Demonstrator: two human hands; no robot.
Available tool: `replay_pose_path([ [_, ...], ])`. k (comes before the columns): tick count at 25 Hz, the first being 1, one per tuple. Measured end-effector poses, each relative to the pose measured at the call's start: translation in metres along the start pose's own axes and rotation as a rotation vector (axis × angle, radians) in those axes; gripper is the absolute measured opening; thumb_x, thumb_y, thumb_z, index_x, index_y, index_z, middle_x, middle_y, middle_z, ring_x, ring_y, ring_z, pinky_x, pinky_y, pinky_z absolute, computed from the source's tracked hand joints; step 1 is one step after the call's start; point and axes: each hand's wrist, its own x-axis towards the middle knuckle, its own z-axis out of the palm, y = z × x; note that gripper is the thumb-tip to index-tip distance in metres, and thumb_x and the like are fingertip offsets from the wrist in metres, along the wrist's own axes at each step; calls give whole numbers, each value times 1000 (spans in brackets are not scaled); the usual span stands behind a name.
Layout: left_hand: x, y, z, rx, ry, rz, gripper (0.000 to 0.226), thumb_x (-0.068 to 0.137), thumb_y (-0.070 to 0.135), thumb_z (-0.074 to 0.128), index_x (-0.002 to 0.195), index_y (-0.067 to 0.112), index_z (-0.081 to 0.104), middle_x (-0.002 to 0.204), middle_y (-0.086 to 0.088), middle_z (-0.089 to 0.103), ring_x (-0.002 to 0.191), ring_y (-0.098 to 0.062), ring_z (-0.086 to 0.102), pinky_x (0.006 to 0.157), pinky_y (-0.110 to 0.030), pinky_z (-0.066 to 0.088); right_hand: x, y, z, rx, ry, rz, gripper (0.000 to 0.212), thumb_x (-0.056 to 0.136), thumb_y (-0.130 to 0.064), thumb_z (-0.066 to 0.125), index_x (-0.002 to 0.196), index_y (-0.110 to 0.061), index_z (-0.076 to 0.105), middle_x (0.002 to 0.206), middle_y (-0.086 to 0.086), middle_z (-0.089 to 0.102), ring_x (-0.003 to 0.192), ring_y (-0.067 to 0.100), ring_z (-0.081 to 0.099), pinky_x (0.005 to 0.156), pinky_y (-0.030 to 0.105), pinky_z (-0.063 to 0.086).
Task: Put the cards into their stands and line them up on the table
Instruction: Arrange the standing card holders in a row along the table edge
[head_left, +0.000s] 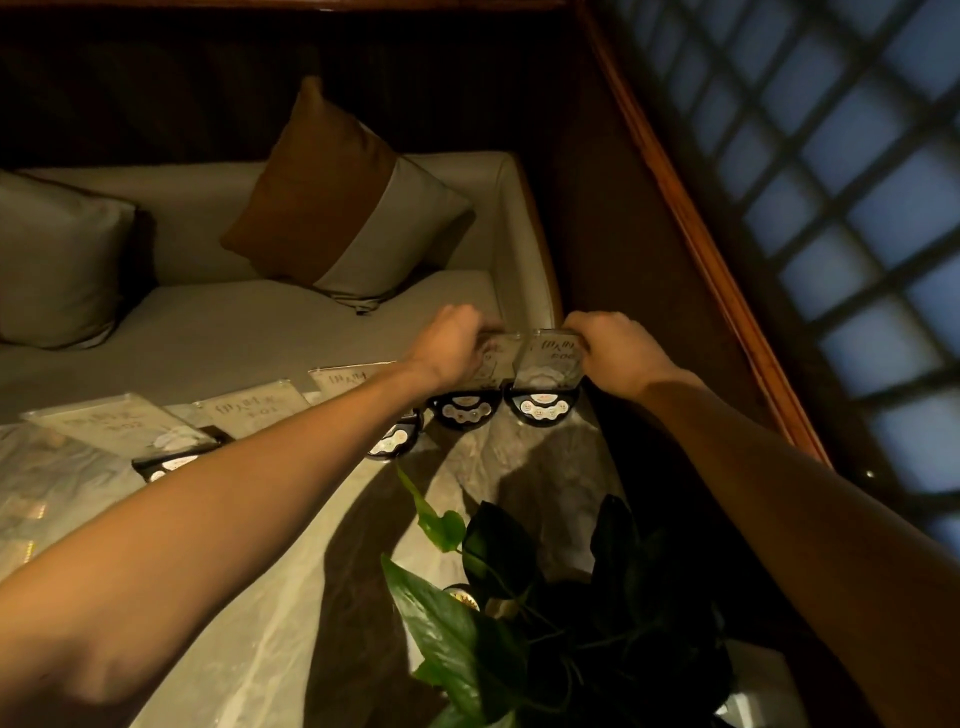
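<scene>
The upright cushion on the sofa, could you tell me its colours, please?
The cushion is orange-brown with a cream band along one side, seen in the head view.

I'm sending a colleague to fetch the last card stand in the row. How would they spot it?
Start at the marble table in front of the sofa and follow the row of card stands rightward. It is the end card stand, nearest the wooden window frame, upright on a black base, with the right hand on it.
</scene>
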Motion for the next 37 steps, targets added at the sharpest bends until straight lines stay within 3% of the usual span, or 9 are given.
replay_pose_path([
  [5,-7,-3,2,-60,27,12,32,97,10,63,128,11,67,129,-5,70,122,-19,64,107,-32,45,-1,2,0,11,-2,-4,28,97,-8,60,123,-17,62,119,7,69,105,24,66,78,30,48],
  [13,-7,-1,3,-97,28,-32,33,99,8,59,130,12,65,131,-4,68,123,-18,62,104,-29,44,-2,0,-4,38,-12,18,28,97,-8,60,123,-20,61,118,7,71,104,26,68,86,43,59],
  [19,-7,-11,3,-84,49,-44,30,99,10,59,128,11,68,128,-6,70,122,-23,63,105,-31,44,2,3,-1,102,-45,18,25,100,-7,56,121,-19,60,119,6,69,103,23,67,68,21,48],
  [25,-9,-14,4,-103,57,-11,31,100,12,57,128,14,68,129,-3,70,124,-22,61,105,-29,43,-1,5,0,152,-38,-10,22,104,-13,50,122,-20,60,119,2,68,103,19,65,75,26,53],
  [32,-8,-14,3,-129,32,-44,35,100,15,58,134,17,64,134,-3,67,127,-21,59,108,-33,43,0,11,5,223,-33,0,26,105,-12,47,127,-20,59,115,-8,56,106,10,53,67,13,40],
  [35,-13,-14,-9,-182,16,-68,47,96,19,66,142,19,55,137,-5,63,127,-20,58,108,-38,46,1,14,4,209,-23,-8,27,104,-14,49,129,-20,58,123,-3,61,110,13,56,74,16,44],
  [37,-21,-24,-26,-134,-44,-65,54,92,26,71,142,21,53,138,-4,62,127,-18,57,108,-39,46,2,15,-3,112,-69,-44,36,101,-19,56,137,-21,54,132,2,60,118,19,57,87,29,51],
])
